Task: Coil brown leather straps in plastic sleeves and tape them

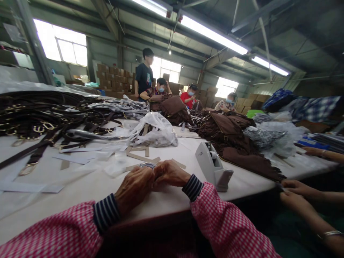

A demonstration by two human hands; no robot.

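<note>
My left hand [138, 186] is closed around a small coiled grey strip [147, 165], whose loops show just above the fingers. Against it, my right hand [170, 173] has its fingers bent and pinched together at the same spot; what they grip is hidden behind the knuckles. Both hands rest low over the front edge of the white table [99, 190]. Flat tan card strips [139, 156] lie just beyond them. A white tape dispenser-like device [211, 166] stands to the right of my right hand.
Dark straps with gold buckles [48, 125] heap up at left. Brown bags [225, 132] pile at right, and a clear plastic bag [158, 130] sits mid-table. A co-worker's hands [298, 193] are close on the right. Several people [145, 77] are across the table.
</note>
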